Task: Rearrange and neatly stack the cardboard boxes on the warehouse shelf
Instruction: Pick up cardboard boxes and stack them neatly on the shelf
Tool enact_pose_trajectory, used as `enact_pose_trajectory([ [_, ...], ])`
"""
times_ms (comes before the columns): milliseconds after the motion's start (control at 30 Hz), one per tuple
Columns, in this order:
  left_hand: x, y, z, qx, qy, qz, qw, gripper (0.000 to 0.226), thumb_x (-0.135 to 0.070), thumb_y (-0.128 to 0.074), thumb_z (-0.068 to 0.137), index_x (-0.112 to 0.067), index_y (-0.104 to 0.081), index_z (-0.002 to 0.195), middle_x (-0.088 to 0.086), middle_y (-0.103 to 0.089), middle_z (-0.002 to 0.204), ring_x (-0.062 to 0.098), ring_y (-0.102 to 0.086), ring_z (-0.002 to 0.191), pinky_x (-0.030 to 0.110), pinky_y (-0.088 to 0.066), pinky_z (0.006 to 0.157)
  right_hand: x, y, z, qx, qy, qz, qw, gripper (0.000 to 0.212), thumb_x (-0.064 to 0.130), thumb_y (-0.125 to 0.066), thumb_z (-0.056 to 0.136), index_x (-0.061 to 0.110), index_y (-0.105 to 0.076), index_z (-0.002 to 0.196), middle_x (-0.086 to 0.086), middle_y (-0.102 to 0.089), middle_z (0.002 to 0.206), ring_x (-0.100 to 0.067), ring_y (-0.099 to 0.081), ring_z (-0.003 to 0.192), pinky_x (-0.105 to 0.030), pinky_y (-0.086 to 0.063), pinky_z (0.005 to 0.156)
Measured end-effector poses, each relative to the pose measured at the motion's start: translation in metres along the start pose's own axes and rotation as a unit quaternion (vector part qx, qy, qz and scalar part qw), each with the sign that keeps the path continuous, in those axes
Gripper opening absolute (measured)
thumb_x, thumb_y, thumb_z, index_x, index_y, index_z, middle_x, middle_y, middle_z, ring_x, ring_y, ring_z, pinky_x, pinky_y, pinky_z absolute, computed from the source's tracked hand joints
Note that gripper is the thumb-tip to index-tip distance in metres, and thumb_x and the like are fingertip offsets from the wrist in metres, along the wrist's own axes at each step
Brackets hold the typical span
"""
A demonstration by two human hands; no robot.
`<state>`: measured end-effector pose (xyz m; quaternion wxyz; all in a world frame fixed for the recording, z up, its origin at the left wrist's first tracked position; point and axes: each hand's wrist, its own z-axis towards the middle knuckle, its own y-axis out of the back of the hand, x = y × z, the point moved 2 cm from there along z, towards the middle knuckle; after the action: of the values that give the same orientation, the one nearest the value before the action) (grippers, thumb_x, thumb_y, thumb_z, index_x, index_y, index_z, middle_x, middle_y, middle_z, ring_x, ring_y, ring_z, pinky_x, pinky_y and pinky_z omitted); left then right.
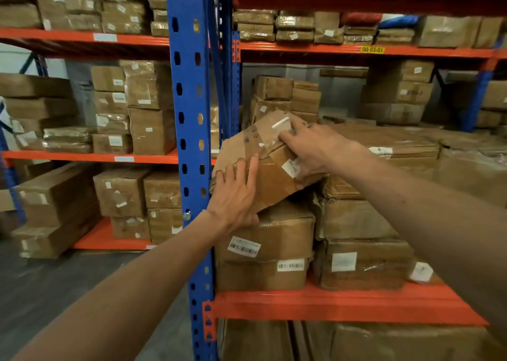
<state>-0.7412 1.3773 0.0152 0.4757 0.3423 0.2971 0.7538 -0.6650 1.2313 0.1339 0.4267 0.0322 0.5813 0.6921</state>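
A battered cardboard box with torn flaps sits tilted on top of the left stack on the shelf, right beside the blue upright. My left hand grips its near lower-left corner, fingers spread over the front face. My right hand clasps its upper right edge, fingers over the top and thumb on the side by a white label. Under it lie two labelled boxes, one on the other. To the right stands another stack of taped boxes.
A blue rack upright stands just left of the held box. Orange beams run above and below. More box stacks fill the back of the shelf and the left bay. Grey floor lies lower left.
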Motion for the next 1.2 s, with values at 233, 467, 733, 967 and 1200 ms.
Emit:
enact_pose_trajectory([
  [233,0.01,-0.007,0.009,-0.014,-0.048,0.045,0.998,0.143,-0.074,-0.074,0.056,-0.007,0.01,0.151,0.02,-0.031,0.139,0.036,-0.038,0.119,0.055,-0.037,0.104,-0.007,-0.018,0.001,-0.044,-0.036,0.066,0.996,0.105,0.048,-0.093,0.057,0.029,-0.041,0.146,-0.011,-0.038,0.145,-0.04,-0.05,0.12,-0.052,-0.048,0.093],
  [467,0.002,0.004,-0.011,-0.017,-0.066,0.07,0.995,0.14,-0.07,-0.074,0.057,-0.003,0.005,0.153,0.023,-0.035,0.135,0.038,-0.04,0.116,0.054,-0.038,0.099,-0.002,-0.023,-0.025,-0.068,-0.067,0.135,0.986,0.098,0.051,-0.092,0.056,0.028,-0.048,0.14,-0.008,-0.042,0.138,-0.037,-0.051,0.118,-0.053,-0.047,0.094],
  [733,0.027,-0.01,0.02,0.067,-0.194,0.133,0.97,0.148,-0.072,-0.078,0.054,-0.014,0.015,0.154,0.021,-0.026,0.145,0.035,-0.033,0.127,0.055,-0.028,0.108,0.007,-0.086,-0.03,-0.048,-0.134,0.286,0.948,0.085,0.048,-0.089,0.065,0.028,-0.054,0.14,-0.009,-0.045,0.143,-0.034,-0.045,0.13,-0.049,-0.04,0.104],
  [967,0.036,-0.017,0.022,0.039,-0.224,0.125,0.966,0.141,-0.067,-0.077,0.06,-0.017,0.017,0.153,0.027,-0.031,0.146,0.038,-0.036,0.125,0.052,-0.027,0.107,0.001,-0.097,-0.008,-0.037,-0.146,0.3,0.942,0.085,0.045,-0.094,0.057,0.028,-0.059,0.132,-0.007,-0.049,0.138,-0.036,-0.046,0.127,-0.05,-0.043,0.099],
  [1200,0.03,-0.008,0.018,0.096,-0.193,0.097,0.972,0.135,-0.053,-0.079,0.071,-0.021,0.025,0.151,0.022,-0.015,0.155,0.038,-0.025,0.136,0.051,-0.018,0.114,0.008,-0.094,-0.012,-0.04,-0.175,0.319,0.93,0.083,0.032,-0.095,0.06,0.024,-0.059,0.134,-0.009,-0.048,0.139,-0.035,-0.045,0.129,-0.046,-0.042,0.102],
])
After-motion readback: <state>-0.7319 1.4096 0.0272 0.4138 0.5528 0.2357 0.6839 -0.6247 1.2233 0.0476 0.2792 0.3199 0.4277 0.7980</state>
